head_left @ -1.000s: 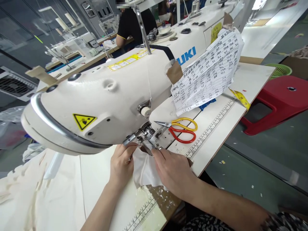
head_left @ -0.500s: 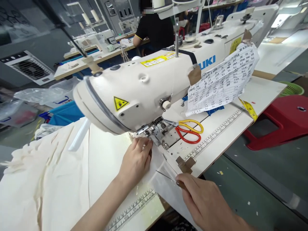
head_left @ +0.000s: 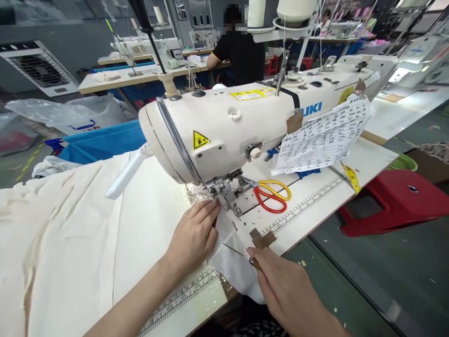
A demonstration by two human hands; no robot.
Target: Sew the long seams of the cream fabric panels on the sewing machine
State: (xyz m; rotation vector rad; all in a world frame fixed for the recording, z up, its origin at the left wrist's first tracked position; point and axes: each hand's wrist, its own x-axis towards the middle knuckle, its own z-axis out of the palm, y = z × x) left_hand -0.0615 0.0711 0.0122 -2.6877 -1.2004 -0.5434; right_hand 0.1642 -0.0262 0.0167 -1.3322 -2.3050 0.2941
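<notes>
A white sewing machine (head_left: 217, 131) stands over the table. Just in front of its needle area, my left hand (head_left: 194, 231) presses thin white fabric (head_left: 235, 264) with its fingers together. My right hand (head_left: 284, 281), lower and to the right, is closed round the brown handle of a thin pointed awl (head_left: 236, 250). The awl's tip points left over the fabric, which hangs past the table's front edge. Scissors with one red and one yellow handle (head_left: 275, 196) lie right of the needle area.
Cream fabric (head_left: 70, 229) covers the left side. A handwritten paper (head_left: 321, 138) hangs on the machine. Printed rulers (head_left: 305, 203) and a yellow tape measure (head_left: 351, 178) lie on the table. A red stool (head_left: 400, 201) stands at right. A person in black (head_left: 242, 56) sits behind.
The camera view has shifted, so the machine appears further right and more of the room shows. Both hands keep nearly the same places by the fabric, the awl still in my right hand.
</notes>
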